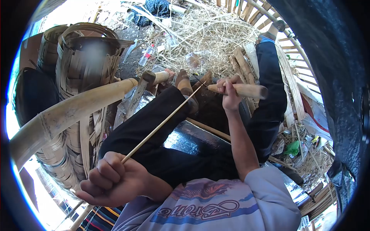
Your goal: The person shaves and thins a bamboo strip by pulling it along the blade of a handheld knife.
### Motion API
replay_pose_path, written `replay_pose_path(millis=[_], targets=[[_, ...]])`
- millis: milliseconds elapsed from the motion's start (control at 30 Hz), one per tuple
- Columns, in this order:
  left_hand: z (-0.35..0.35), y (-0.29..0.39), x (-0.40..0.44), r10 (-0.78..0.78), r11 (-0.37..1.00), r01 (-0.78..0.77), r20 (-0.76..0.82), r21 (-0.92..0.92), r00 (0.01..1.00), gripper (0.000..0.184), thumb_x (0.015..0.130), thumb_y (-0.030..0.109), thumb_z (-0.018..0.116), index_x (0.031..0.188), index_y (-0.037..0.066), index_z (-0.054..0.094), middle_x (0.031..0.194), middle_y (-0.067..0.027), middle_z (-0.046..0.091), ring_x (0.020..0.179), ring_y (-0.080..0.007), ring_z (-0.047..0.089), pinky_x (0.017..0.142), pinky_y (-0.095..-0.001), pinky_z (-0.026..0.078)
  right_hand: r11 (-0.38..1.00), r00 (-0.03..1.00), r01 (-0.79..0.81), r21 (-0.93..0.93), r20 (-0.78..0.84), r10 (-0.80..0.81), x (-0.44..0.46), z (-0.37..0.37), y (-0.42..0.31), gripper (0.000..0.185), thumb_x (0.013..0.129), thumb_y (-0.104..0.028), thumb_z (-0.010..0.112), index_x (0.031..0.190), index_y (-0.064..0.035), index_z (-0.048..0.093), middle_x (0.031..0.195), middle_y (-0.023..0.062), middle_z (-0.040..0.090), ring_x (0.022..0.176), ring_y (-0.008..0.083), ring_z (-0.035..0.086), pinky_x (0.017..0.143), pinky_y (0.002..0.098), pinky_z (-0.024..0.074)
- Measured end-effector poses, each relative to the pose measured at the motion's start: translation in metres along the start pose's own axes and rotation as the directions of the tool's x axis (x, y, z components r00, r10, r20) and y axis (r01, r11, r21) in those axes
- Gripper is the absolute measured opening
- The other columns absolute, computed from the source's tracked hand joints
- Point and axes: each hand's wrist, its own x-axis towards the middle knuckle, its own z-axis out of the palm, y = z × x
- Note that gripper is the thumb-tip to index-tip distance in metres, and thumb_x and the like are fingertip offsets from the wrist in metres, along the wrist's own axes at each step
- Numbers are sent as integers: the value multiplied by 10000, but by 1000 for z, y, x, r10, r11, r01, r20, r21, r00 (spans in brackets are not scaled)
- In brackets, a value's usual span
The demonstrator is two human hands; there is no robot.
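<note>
**Left hand [115, 179] on one stick [161, 128], right hand [230, 92] on one handle [250, 91]**

Two hands in view, and both are closed tight! The left hand, low on the left side, is a full fist around the single pale stick, thumb pointing outward. And look at the line of that stick: one long slant, up from the fist, over the dark trousers [142, 133], its far end up near the right hand.

Over to the right hand, fingers wrapped round one thick wooden handle, held almost level, its blunt outer end a little blurred. Just beside the stick's far end there is one thin dark strip [197, 80]; whether it belongs to the handle, I cannot tell from here.

Two trouser legs spread wide, one printed shirt [204, 206] below them. On the left, one stout bamboo pole [81, 102] sweeps across, passing in front of the baskets [86, 61]: two rims can be made out, one behind the other. Up top, one bottle [146, 54] with a red label lies on the ground, left of a broad spread of straw [216, 34], its strands far too many to count. And out on the right, one green scrap [292, 148] sits among the litter, well apart from both hands.
</note>
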Motion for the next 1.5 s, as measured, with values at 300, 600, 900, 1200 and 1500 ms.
replay_pose_path(millis=[300, 600, 900, 1200, 1500], targets=[[3, -2, -1, -1, 1000, 1, 18, -4, 1000, 478, 1015, 367, 311, 586, 176, 221, 478, 61, 199, 396, -39, 121, 363, -198, 107, 952, 990, 123, -281, 106, -97, -9, -19, 26, 149, 904, -111, 501, 792, -66, 413, 690, 56, 493, 623, 116, 440, 620, 285, 393], [2, -2, 0, -8, 1000, 8, 22, 4, 1000, 480, 1019, 367, 292, 585, 174, 224, 476, 58, 203, 393, -44, 115, 366, -207, 111, 991, 998, 26, -129, -45, -32, -16, -16, 22, 123, 895, -65, 512, 817, -63, 418, 711, 55, 493, 634, 116, 442, 627, 278, 392], [14, -20, -12, -21, 997, 25, -40, 78, 999, 502, 1013, 386, 302, 563, 181, 217, 470, 63, 159, 408, -42, 96, 381, -208, 108, 1000, 999, 8, 1, -52, -8, -4, -14, 23, 162, 871, -69, 575, 767, -47, 453, 675, 55, 510, 611, 102, 473, 583, 260, 436], [11, -18, -12, -59, 998, 63, 162, -17, 985, 488, 1008, 420, 277, 594, 167, 225, 418, 63, 225, 327, -12, 137, 320, -178, 124, 998, 998, 28, -56, 52, -25, 6, -24, 28, 225, 848, -97, 605, 678, -46, 467, 634, 44, 512, 570, 94, 486, 542, 236, 413], [18, -19, -11, -73, 992, 99, 282, -81, 957, 527, 993, 394, 379, 544, 156, 240, 398, 50, 232, 301, -36, 150, 307, -184, 121, 998, 984, -34, 55, 179, 23, 21, -20, 6, 204, 859, -114, 611, 719, -54, 476, 627, 39, 497, 544, 98, 446, 533, 243, 392]])
